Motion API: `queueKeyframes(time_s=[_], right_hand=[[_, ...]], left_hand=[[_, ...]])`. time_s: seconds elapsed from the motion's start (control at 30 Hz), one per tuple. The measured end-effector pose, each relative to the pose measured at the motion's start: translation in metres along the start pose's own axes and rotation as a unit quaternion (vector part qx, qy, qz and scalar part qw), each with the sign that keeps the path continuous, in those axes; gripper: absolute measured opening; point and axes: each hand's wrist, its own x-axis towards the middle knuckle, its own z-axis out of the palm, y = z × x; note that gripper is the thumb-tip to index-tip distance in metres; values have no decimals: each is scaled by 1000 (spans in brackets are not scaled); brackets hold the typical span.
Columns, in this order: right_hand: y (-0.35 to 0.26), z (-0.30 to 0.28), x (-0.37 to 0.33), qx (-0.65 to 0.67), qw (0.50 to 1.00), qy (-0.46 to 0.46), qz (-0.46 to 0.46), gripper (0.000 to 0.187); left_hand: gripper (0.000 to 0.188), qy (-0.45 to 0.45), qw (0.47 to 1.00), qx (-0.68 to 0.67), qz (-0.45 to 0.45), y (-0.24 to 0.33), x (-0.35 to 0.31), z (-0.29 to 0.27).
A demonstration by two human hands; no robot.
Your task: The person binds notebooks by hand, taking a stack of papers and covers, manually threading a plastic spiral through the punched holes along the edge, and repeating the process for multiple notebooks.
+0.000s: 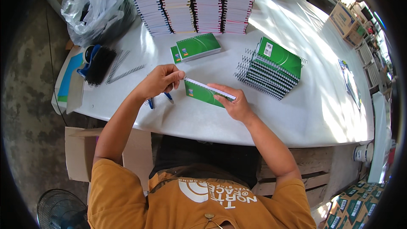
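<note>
Green pad (200, 94) in our R hand (238, 106), over the table (207, 126), approx 8 o'clock of the coil-bound stack (277, 72).
Prob. light, bendy, w/ slick cover; pages may fan, so we'd pinch its 4 o'clock end, where R fingers hold it; L hand (163, 79) curls by its 10 o'clock corner, can't tell if gripping.
</note>
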Motion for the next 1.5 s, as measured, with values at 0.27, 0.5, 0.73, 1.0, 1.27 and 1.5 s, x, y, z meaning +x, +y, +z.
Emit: queueKeyframes(time_s=[0.27,0.5,0.73,1.0,1.27,1.5], right_hand=[[3,4,-5,-38,999,14,-18,31],[-17,27,-17,-153,984,54,-71,29],[-26,74,-47,-107,988,93,-65,31],[-29,84,-60,-123,984,113,-61,30],[-28,30,-44,-123,991,35,-40,25],[-19,28,-42,1,998,62,19,23]], left_hand=[[24,-38,890,422,167,16,-16,1],[90,241,707,601,283,-36,-39,53],[104,334,664,581,331,-74,-63,66],[96,504,626,483,347,-28,-58,46],[29,-43,982,168,73,7,-67,15],[17,-1,973,207,100,12,-55,20]])
